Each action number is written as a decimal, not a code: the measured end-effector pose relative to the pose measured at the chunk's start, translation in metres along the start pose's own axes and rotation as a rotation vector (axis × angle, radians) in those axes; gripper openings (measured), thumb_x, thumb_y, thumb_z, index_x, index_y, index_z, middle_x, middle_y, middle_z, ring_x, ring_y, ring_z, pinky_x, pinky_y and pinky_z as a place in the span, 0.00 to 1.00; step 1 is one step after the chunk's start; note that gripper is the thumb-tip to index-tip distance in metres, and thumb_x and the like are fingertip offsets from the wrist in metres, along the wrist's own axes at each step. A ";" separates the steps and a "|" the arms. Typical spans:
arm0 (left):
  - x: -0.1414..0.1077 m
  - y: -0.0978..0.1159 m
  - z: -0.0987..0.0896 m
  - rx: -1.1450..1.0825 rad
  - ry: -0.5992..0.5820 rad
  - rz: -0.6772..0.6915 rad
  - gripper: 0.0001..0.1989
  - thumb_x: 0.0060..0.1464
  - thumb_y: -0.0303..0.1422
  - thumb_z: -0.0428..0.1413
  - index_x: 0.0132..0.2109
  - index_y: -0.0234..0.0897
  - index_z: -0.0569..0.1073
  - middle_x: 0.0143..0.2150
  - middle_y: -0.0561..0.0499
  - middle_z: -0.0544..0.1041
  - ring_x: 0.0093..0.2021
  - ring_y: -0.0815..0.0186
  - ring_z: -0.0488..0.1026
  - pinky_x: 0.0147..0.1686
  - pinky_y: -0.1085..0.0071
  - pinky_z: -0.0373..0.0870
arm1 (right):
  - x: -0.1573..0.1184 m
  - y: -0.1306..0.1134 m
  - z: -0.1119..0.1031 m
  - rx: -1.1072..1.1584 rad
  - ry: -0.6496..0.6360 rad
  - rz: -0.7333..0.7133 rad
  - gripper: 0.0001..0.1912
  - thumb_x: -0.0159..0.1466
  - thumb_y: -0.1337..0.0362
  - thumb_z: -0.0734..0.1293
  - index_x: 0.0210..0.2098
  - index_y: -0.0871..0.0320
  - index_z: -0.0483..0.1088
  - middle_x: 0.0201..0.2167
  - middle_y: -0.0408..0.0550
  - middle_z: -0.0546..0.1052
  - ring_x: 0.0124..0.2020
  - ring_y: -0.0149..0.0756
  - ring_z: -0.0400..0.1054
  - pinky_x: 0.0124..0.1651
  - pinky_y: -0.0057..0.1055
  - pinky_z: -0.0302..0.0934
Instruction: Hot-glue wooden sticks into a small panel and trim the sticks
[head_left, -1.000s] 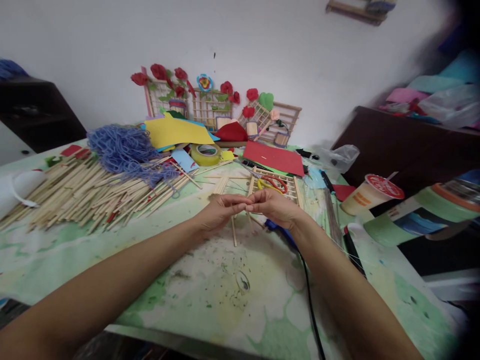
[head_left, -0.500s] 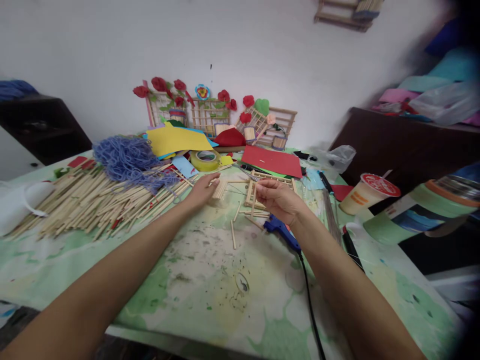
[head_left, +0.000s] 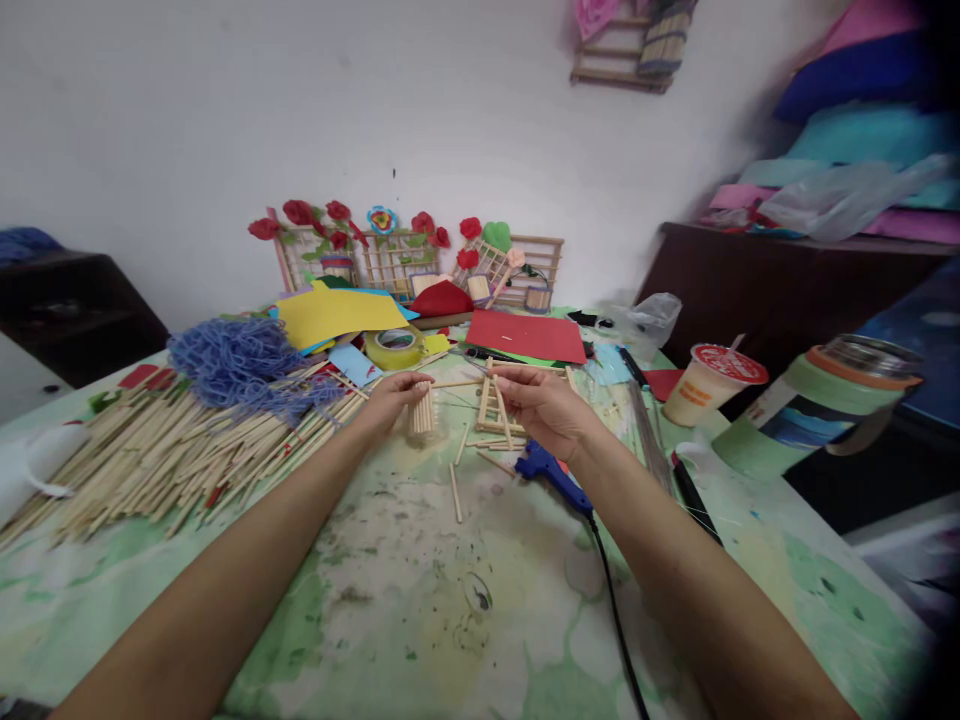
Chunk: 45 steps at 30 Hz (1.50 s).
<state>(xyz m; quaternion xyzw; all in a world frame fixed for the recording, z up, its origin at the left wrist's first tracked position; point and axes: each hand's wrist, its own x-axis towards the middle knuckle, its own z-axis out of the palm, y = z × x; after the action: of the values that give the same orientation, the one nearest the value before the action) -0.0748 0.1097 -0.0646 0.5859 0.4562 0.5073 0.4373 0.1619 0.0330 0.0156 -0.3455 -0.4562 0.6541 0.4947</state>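
green-and-white mottled surface is seen as the largest thing. next, a heap of long wooden sticks is spread at the left, partly covered by blue yarn. at the right, a green bottle and a cup are placed side by side.

then the hands. in the right hand, a short stick is pinched between thumb and fingers, tilted, lower end left free. the left hand is held with fingertips together at the upper end of a small stick panel; whether it is gripped or only touched cannot be told.

a blue glue gun is laid just below the right hand, nozzle turned leftward. a stick frame is partly hidden behind that hand, with the panel to its left. smallest, loose short sticks are scattered nearer, between the forearms.

as judged, the stick is best pinched lightly near one end, so its free end can be seen and aligned. the panel should be steadied by its edge, without squeezing, and fingers should be kept off the nozzle.
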 end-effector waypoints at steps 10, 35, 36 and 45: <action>-0.046 0.056 0.041 -0.397 -0.033 -0.083 0.12 0.39 0.34 0.66 0.35 0.35 0.78 0.32 0.51 0.75 0.31 0.69 0.69 0.32 0.73 0.63 | -0.013 -0.022 -0.004 -0.102 0.006 -0.090 0.09 0.46 0.63 0.76 0.27 0.58 0.75 0.26 0.42 0.75 0.30 0.29 0.66 0.40 0.31 0.57; -0.079 0.062 0.063 -0.404 -0.175 -0.169 0.10 0.42 0.33 0.65 0.35 0.35 0.78 0.34 0.51 0.78 0.34 0.69 0.71 0.38 0.72 0.65 | -0.004 0.003 0.004 -0.427 0.028 -0.063 0.10 0.47 0.59 0.73 0.19 0.59 0.71 0.17 0.41 0.70 0.21 0.27 0.58 0.29 0.29 0.53; -0.079 0.062 0.063 -0.403 -0.176 -0.167 0.10 0.43 0.33 0.64 0.36 0.35 0.78 0.34 0.50 0.78 0.34 0.68 0.71 0.38 0.72 0.65 | -0.004 0.003 0.004 -0.428 0.026 -0.062 0.10 0.47 0.59 0.73 0.19 0.58 0.71 0.18 0.41 0.70 0.21 0.27 0.58 0.29 0.29 0.53; -0.078 0.061 0.063 -0.403 -0.175 -0.129 0.11 0.44 0.33 0.64 0.38 0.36 0.78 0.37 0.50 0.79 0.36 0.68 0.72 0.39 0.71 0.65 | 0.001 0.012 0.005 -0.467 0.037 -0.077 0.09 0.48 0.60 0.71 0.18 0.58 0.71 0.18 0.42 0.70 0.22 0.28 0.59 0.30 0.30 0.54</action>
<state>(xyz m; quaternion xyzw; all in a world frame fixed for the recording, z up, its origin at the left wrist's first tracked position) -0.0118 0.0178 -0.0271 0.4983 0.3424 0.5063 0.6149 0.1532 0.0314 0.0056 -0.4449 -0.5988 0.5047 0.4344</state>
